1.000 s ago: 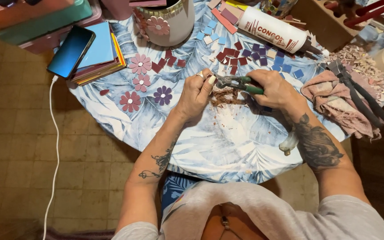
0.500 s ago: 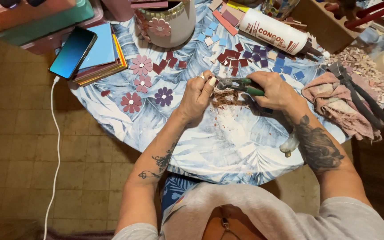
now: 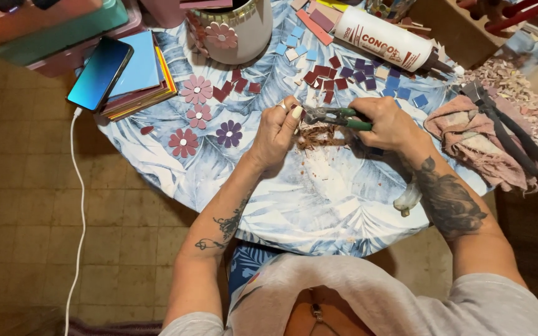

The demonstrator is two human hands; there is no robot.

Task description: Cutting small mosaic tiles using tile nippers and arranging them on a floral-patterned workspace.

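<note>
Nothing moved: our right hand (image 3: 388,124) still grips nippers (image 3: 337,116), left hand (image 3: 276,132) pinches a tile piece; the jar (image 3: 235,31) holds dark sticks.

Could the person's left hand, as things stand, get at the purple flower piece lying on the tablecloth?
Probably yes. The left hand is just right of the purple flower piece, with only bare tablecloth between them. But its fingertips are pinching something small at the nippers, so that would have to be let go first.
</note>
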